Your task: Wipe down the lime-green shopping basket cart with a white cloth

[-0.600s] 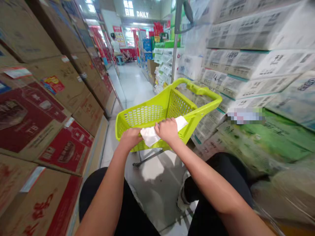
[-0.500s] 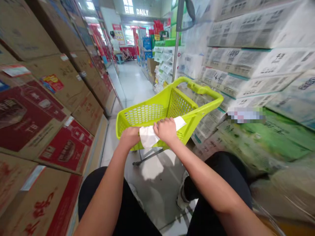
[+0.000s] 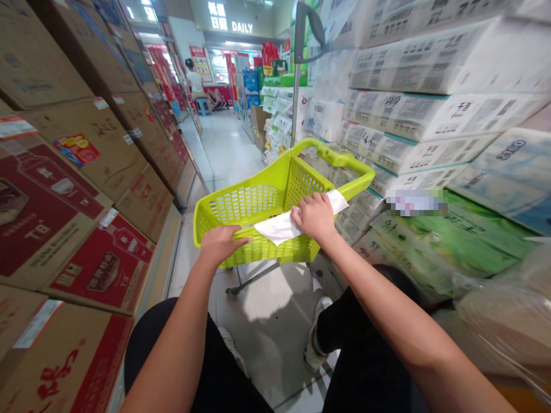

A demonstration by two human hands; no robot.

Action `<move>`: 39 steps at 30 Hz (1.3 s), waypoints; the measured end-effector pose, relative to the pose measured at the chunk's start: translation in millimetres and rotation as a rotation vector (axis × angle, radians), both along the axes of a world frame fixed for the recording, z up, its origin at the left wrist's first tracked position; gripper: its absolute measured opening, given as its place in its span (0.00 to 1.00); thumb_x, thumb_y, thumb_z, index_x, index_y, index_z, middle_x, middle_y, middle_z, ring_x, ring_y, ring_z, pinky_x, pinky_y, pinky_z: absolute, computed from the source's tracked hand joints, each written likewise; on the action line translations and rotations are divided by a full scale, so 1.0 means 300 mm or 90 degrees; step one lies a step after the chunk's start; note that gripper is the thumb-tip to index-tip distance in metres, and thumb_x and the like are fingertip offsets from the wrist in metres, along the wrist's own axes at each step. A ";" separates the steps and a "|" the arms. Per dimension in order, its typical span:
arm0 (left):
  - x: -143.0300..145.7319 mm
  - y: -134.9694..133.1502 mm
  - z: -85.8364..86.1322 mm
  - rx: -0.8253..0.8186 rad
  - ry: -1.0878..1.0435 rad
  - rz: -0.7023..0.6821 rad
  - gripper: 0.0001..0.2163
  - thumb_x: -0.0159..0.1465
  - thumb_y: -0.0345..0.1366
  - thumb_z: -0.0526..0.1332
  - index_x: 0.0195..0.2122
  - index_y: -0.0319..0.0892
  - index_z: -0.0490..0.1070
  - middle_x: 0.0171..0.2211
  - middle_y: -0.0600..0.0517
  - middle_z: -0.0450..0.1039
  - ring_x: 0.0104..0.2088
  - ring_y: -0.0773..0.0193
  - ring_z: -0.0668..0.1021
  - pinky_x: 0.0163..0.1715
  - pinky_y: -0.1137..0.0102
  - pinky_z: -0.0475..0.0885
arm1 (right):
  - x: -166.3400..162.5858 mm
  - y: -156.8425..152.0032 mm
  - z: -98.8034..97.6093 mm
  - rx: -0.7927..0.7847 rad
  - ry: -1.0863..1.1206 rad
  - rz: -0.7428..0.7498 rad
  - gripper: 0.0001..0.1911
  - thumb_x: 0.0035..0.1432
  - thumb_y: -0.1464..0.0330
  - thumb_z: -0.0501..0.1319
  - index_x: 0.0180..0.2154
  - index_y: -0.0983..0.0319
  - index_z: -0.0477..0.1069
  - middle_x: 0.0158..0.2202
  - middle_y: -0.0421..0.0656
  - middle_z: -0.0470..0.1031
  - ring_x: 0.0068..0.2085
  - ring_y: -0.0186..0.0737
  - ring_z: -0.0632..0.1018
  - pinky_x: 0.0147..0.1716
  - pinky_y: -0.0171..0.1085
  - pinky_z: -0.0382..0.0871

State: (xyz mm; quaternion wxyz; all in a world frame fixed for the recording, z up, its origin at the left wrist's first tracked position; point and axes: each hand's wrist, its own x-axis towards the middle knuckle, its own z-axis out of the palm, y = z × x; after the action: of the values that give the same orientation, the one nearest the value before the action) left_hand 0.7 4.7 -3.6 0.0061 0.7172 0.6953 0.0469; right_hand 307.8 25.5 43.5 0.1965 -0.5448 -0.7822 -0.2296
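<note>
A lime-green plastic shopping cart (image 3: 241,195) with perforated walls stands on the floor in front of me, its looped handle (image 3: 365,172) to the right. My left hand (image 3: 220,244) is closed over the near rim toward the cart's left end, thumb on the outside. Farther right along that rim, my right hand (image 3: 316,217) presses a white cloth (image 3: 279,226) against the edge, fingers bent over it. The cloth drapes along the rim and sticks out on both sides of that hand.
Stacked cardboard cartons (image 3: 38,212) line the left side. Wrapped paper packs (image 3: 404,115) are piled on the right, with green packs (image 3: 477,229) lower down. A tall grey-handled pole (image 3: 297,97) rises behind the cart. A person (image 3: 196,80) is far down the aisle.
My right hand has slid right along the rim with the cloth, toward the handle. My left hand no longer touches the cloth. The view has shifted slightly.
</note>
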 end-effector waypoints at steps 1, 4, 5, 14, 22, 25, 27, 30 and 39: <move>0.013 -0.008 -0.003 0.015 0.001 -0.005 0.30 0.65 0.64 0.59 0.58 0.49 0.79 0.55 0.44 0.82 0.55 0.41 0.81 0.47 0.58 0.74 | -0.021 -0.003 -0.013 0.002 0.006 -0.003 0.24 0.74 0.57 0.51 0.38 0.64 0.80 0.38 0.53 0.81 0.46 0.54 0.72 0.51 0.51 0.57; 0.065 -0.035 -0.006 0.050 0.004 -0.003 0.24 0.68 0.58 0.59 0.55 0.50 0.80 0.53 0.46 0.83 0.53 0.45 0.82 0.46 0.61 0.73 | -0.133 -0.023 -0.065 -0.027 0.035 0.018 0.24 0.74 0.57 0.51 0.38 0.63 0.80 0.38 0.52 0.81 0.45 0.53 0.73 0.50 0.51 0.58; 0.082 -0.043 -0.004 0.053 0.009 -0.002 0.21 0.69 0.55 0.58 0.53 0.49 0.81 0.51 0.46 0.83 0.51 0.45 0.82 0.45 0.62 0.73 | -0.179 -0.031 -0.084 -0.043 0.045 0.034 0.24 0.74 0.57 0.51 0.38 0.63 0.80 0.39 0.52 0.81 0.45 0.53 0.74 0.49 0.50 0.58; 0.070 -0.023 0.019 0.026 0.006 -0.007 0.18 0.69 0.48 0.57 0.50 0.48 0.82 0.48 0.44 0.84 0.49 0.44 0.83 0.42 0.61 0.72 | -0.209 -0.017 -0.082 -0.084 0.038 0.080 0.26 0.74 0.53 0.51 0.38 0.63 0.80 0.38 0.52 0.82 0.43 0.51 0.75 0.46 0.48 0.58; 0.045 -0.003 0.006 0.021 -0.012 0.027 0.29 0.62 0.68 0.59 0.48 0.51 0.82 0.47 0.45 0.84 0.49 0.42 0.83 0.40 0.60 0.72 | 0.044 0.046 0.020 -0.013 0.043 -0.036 0.22 0.72 0.60 0.53 0.36 0.64 0.81 0.37 0.53 0.81 0.44 0.53 0.73 0.51 0.48 0.57; 0.060 -0.022 -0.001 0.042 -0.007 0.017 0.30 0.63 0.67 0.59 0.53 0.51 0.81 0.50 0.46 0.84 0.51 0.43 0.82 0.42 0.60 0.73 | -0.025 0.015 -0.010 -0.012 0.063 -0.058 0.24 0.73 0.60 0.51 0.37 0.64 0.82 0.37 0.53 0.81 0.43 0.53 0.73 0.51 0.50 0.57; 0.072 -0.036 0.000 0.050 -0.002 0.001 0.27 0.65 0.63 0.59 0.54 0.51 0.80 0.51 0.47 0.83 0.52 0.45 0.82 0.43 0.61 0.73 | -0.097 -0.015 -0.041 -0.025 0.073 -0.040 0.24 0.73 0.58 0.51 0.37 0.63 0.81 0.37 0.53 0.81 0.43 0.53 0.72 0.51 0.50 0.57; 0.081 -0.049 0.011 0.051 0.002 -0.017 0.20 0.66 0.56 0.60 0.51 0.53 0.81 0.50 0.49 0.84 0.51 0.47 0.83 0.41 0.63 0.72 | -0.188 -0.054 -0.084 -0.031 0.080 0.015 0.22 0.73 0.58 0.52 0.39 0.62 0.80 0.39 0.52 0.80 0.45 0.52 0.73 0.51 0.49 0.58; 0.020 -0.014 0.013 0.025 0.004 0.005 0.24 0.64 0.63 0.60 0.47 0.51 0.81 0.48 0.47 0.84 0.49 0.46 0.83 0.38 0.64 0.71 | -0.022 -0.002 -0.029 -0.013 0.038 0.028 0.24 0.73 0.54 0.52 0.38 0.63 0.79 0.38 0.53 0.79 0.45 0.53 0.72 0.49 0.49 0.59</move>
State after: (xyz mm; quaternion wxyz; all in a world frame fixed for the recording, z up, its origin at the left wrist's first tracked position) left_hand 6.7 0.4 0.4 -0.0103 0.7148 0.6969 0.0581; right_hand 301.3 24.8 34.7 0.2192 -0.5364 -0.7900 -0.2005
